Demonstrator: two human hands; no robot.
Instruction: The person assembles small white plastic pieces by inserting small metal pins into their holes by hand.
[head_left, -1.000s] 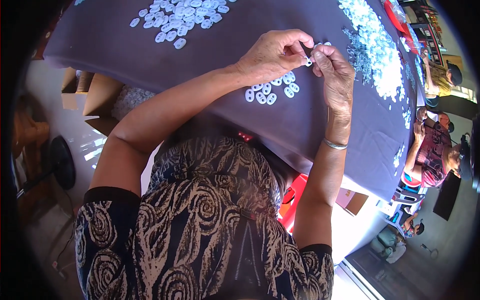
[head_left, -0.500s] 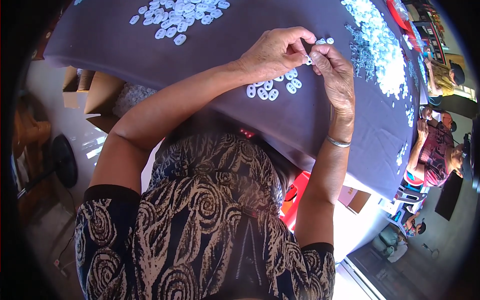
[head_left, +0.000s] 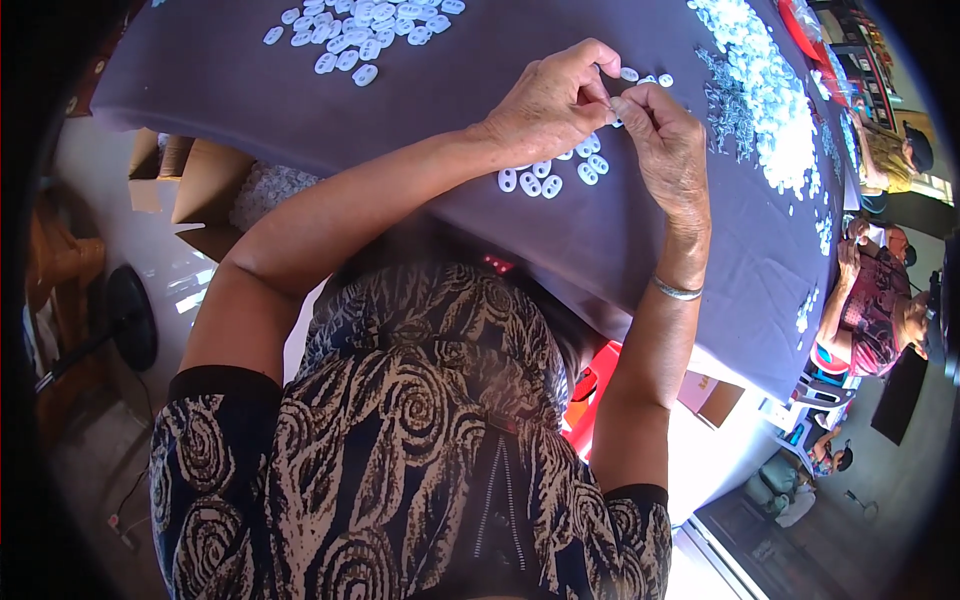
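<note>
My left hand (head_left: 550, 100) and my right hand (head_left: 665, 145) meet over a table covered with a dark purple cloth (head_left: 480, 230). Their fingertips pinch together on a small white plastic piece (head_left: 612, 104), mostly hidden between the fingers. Just below the hands lies a little group of white oval pieces (head_left: 550, 175) on the cloth. A silver bangle (head_left: 676, 291) sits on my right wrist.
A larger pile of white oval pieces (head_left: 350, 30) lies at the far left of the cloth. A heap of white and grey bits (head_left: 765, 95) spreads at the far right. Cardboard boxes (head_left: 195, 180) stand under the table. Another person (head_left: 880, 300) sits at the right.
Both hands stayed together at the same spot on the cloth, fingers working slightly on the small piece. Nothing else on the table moved.
</note>
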